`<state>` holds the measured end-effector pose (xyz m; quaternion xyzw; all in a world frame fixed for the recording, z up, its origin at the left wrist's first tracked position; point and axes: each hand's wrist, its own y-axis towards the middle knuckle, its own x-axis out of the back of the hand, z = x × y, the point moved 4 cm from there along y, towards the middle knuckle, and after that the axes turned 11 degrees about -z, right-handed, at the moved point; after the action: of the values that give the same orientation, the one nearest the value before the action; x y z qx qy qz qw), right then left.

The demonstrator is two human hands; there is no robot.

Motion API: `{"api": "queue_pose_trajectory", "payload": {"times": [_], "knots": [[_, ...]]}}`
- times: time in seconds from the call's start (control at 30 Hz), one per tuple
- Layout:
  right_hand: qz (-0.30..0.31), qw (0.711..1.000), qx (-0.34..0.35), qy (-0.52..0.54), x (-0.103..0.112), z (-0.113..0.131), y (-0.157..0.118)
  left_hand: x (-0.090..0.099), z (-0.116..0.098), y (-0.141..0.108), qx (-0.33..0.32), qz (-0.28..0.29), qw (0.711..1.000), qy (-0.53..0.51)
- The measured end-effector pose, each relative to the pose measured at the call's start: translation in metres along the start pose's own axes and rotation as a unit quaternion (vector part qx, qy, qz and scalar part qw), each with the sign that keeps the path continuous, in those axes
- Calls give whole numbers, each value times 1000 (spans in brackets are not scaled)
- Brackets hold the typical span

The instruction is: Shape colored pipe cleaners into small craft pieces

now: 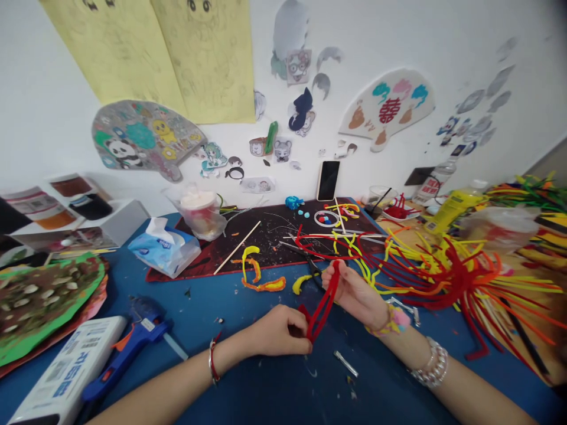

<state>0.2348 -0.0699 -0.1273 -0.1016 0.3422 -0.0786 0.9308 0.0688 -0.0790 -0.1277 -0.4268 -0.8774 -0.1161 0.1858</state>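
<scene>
Head view, two bare hands holding one red chenille pipe-cleaner loop point(322, 310), left hand point(279, 332) clamping its fingers on the lower end, right hand point(354, 295) pinching the upper end, one silver metal clip point(345, 363) lying nearby on the blue table point(248, 395), one blue glue gun point(126, 348) resting further left

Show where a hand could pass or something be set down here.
Open blue tabletop lies between the blue glue gun, the tissue box and the left hand; a smaller patch sits below the right hand, by a metal clip. Crowded: the pipe-cleaner spray at right.
</scene>
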Motion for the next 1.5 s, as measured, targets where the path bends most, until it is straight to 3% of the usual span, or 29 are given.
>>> {"api": "queue_pose_trajectory", "payload": {"times": [0.27, 0.37, 0.57, 0.73, 0.83, 0.93, 1.13, 1.3, 1.5], "knots": [[69, 996, 40, -33, -10, 8, -10, 0, -2, 0, -1, 2, 1000, 0], [62, 997, 45, -28, -11, 11, -10, -1, -2, 0, -4, 0, 1000, 12], [96, 995, 34, 20, -11, 8, -6, -10, -3, -2, -42, -51, 991, 120], [89, 993, 54, 47, -9, 17, -4, -16, -4, -7, -57, -72, 978, 186], [64, 995, 56, 43, -6, 21, -2, -17, -5, -8, -48, -78, 979, 179], [46, 998, 6, 40, -9, 18, -2, -16, -6, -7, -32, -91, 985, 143], [138, 988, -65, 13, -28, 3, -13, -8, -4, -2, 11, -144, 989, 37], [162, 985, -27, -48, -31, -4, -20, -9, -3, -3, 6, -136, 990, 48], [133, 991, -4, -8, -30, -1, -14, -13, -10, -6, -12, -115, 987, 107]]}}
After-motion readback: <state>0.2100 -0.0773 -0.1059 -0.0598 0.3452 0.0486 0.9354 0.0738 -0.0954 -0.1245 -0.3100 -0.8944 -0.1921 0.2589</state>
